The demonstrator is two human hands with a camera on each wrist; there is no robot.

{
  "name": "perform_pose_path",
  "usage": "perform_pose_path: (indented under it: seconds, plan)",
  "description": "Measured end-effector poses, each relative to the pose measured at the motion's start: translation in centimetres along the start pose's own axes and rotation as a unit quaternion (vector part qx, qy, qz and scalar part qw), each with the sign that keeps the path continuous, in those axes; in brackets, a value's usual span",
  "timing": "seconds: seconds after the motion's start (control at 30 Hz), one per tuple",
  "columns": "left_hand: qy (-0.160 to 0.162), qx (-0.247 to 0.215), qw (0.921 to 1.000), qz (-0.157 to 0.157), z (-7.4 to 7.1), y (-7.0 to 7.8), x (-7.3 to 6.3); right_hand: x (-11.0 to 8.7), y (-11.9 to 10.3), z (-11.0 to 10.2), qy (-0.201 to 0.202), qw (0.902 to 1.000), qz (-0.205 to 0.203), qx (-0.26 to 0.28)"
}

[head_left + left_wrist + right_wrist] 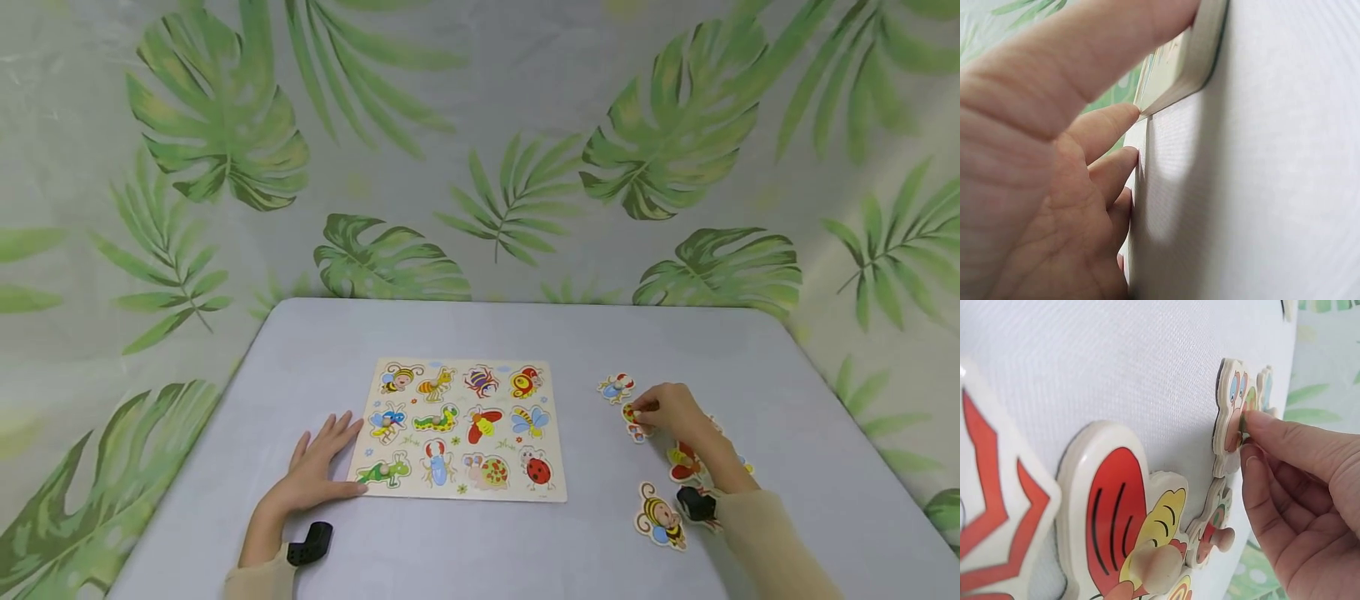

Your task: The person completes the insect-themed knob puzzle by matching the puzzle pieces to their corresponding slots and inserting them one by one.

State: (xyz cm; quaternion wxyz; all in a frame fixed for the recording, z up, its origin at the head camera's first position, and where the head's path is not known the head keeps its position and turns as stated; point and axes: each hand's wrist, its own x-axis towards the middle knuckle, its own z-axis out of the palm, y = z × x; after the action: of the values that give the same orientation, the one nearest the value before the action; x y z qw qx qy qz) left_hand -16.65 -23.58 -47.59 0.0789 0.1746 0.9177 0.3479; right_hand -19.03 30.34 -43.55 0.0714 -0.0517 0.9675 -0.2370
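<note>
My right hand (678, 414) pinches the knob of a snail puzzle piece (1230, 419) between thumb and index finger, right of the board. The snail piece looks to be flat on the table or barely off it; I cannot tell which. My left hand (311, 475) lies spread at the left side of a wooden insect puzzle board (510, 495), with thumb and fingertips touching its edge. Wooden knobs show on the caterpillar (437, 419) and grasshopper (384, 472) on that board. Just beyond the right hand is a loose stag beetle piece (617, 387).
Nearer the front lies a loose bee piece (660, 517). A red-winged fly piece (1119, 512) and several other knobbed pieces lie under or beside the right forearm, partly hidden. Behind the white table (465, 329) hangs a leaf-patterned cloth (525, 100).
</note>
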Motion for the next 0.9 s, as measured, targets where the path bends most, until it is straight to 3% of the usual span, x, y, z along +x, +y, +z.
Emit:
perform_pose_path:
  seconds: [0.33,0.53,0.73,0.9]
  plan:
    - [-0.006,0.003,1.0000,-0.007,-0.2,0.3,0.3,-0.1,-0.4,-0.4,0.011,0.9998,0.007,-0.018]
    - [-0.006,0.009,0.9999,-0.013,-0.4,0.1,-0.1,-0.5,-0.7,0.1,0.016,0.9997,-0.018,-0.005]
    - [-0.005,0.001,1.0000,0.001,0.0,0.3,1.1,-0.9,-1.3,-0.6,0.049,0.9986,-0.017,-0.015]
    - [-0.011,0.010,0.9999,-0.008,-0.3,0.1,0.5,-1.0,-2.1,-0.2,0.031,0.9991,-0.027,-0.008]
